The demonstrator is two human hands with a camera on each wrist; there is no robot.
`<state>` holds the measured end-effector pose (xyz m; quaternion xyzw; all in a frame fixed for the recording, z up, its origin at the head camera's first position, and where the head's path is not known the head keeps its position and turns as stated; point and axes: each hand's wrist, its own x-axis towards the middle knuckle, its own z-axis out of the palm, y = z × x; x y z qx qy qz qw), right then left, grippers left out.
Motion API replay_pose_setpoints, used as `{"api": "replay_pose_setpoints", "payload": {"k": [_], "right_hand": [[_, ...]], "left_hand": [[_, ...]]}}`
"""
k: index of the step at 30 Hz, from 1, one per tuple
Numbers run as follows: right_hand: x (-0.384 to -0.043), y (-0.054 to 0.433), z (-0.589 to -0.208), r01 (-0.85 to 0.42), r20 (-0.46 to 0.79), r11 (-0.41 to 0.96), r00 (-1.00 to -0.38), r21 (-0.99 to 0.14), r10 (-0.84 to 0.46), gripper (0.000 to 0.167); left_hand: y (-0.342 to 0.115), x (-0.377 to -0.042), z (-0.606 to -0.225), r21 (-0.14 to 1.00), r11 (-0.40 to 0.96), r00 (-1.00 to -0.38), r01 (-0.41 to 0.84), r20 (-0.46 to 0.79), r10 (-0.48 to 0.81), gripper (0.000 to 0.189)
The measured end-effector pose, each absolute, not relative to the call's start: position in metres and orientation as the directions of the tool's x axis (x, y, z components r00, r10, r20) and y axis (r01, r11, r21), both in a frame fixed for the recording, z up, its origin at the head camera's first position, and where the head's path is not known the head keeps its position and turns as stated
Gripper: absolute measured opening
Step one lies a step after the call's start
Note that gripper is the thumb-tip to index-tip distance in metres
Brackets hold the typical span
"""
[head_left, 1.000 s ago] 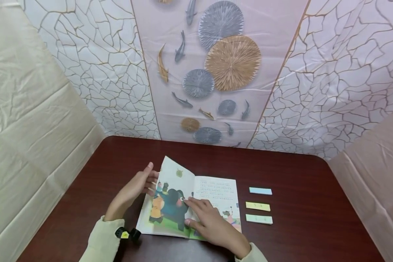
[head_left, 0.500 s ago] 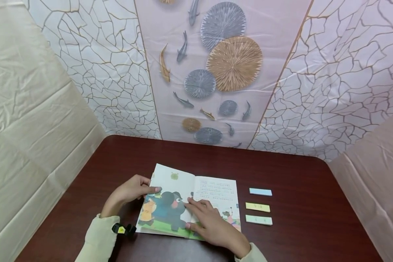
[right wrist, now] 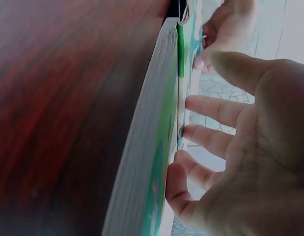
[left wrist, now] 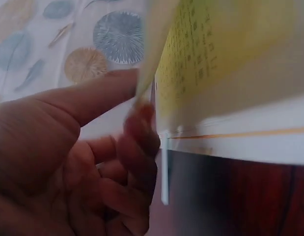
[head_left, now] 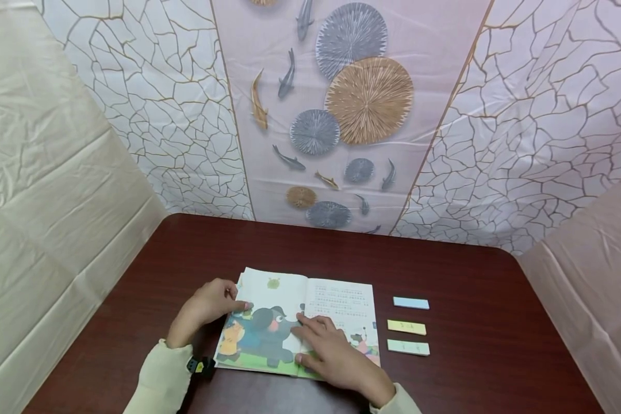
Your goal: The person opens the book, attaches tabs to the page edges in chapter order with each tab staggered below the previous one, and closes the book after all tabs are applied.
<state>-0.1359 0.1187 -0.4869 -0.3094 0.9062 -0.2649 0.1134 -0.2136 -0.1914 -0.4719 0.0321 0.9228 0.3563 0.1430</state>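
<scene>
An open picture book (head_left: 336, 299) lies on the table, an elephant drawing on its left page (head_left: 271, 330) and printed text on its right. At the left page's outer edge, my left hand (head_left: 209, 305) pinches the page between thumb and fingers. The left wrist view has that hand (left wrist: 88, 152) with the page edge (left wrist: 154, 44) between thumb and fingertips. My right hand (head_left: 336, 348) rests across the book near the fold, fingers extended. In the right wrist view its fingertips (right wrist: 193, 102) touch the page surface, above the book's thick page block (right wrist: 142, 128).
To the right of the book, a blue sticky-note pad (head_left: 411, 302), a yellow one (head_left: 406, 327) and a pale green one (head_left: 408, 347) lie in a column. The dark wooden table (head_left: 476, 299) meets a patterned cloth backdrop (head_left: 310, 172) behind. A black wrist device (head_left: 200, 365) sits at the left cuff.
The raised left page has come down leftward to lie nearly flat. My left hand has gone from behind the page to pinching its outer edge. The right hand stays in place.
</scene>
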Motion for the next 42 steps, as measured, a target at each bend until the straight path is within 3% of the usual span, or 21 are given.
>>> {"api": "replay_pose_setpoints", "payload": {"k": [2,4,7,12,20,28,39,42], "right_hand": [[-0.135,0.117,-0.487,-0.504,-0.036,0.678,-0.788,-0.536,-0.615,0.052],[-0.134,0.115,-0.487,-0.507,-0.034,0.685,-0.791,-0.522,-0.611,0.052],[-0.133,0.113,-0.487,-0.507,-0.047,0.702,-0.793,-0.499,-0.607,0.052],[-0.132,0.113,-0.486,-0.512,-0.053,0.714,-0.794,-0.477,-0.605,0.053],[-0.135,0.114,-0.487,-0.528,-0.05,0.692,-0.777,-0.492,-0.628,0.053],[-0.137,0.119,-0.486,-0.516,-0.067,0.68,-0.769,-0.52,-0.635,0.054],[-0.144,0.13,-0.481,-0.506,-0.061,0.627,-0.748,-0.592,-0.661,0.052],[-0.153,0.144,-0.473,-0.461,-0.045,0.626,-0.782,-0.629,-0.621,0.048]], "left_hand": [[-0.187,-0.211,-0.468,0.595,0.803,-0.97,-0.028,-0.21,0.122,0.041],[-0.181,-0.208,-0.464,0.52,0.854,-0.974,0.023,-0.183,0.137,0.057],[-0.169,-0.204,-0.461,0.453,0.879,-0.953,0.149,-0.172,0.25,0.081],[-0.146,-0.196,-0.464,0.439,0.846,-0.89,0.301,-0.19,0.415,0.101],[-0.132,-0.188,-0.474,0.389,0.893,-0.899,0.227,-0.27,0.346,0.121],[-0.115,-0.187,-0.483,0.378,0.899,-0.912,0.222,-0.247,0.329,0.119],[-0.097,-0.177,-0.476,0.44,0.865,-0.893,0.24,-0.251,0.375,0.079],[-0.097,-0.176,-0.475,0.467,0.852,-0.884,0.236,-0.261,0.388,0.077]]}}
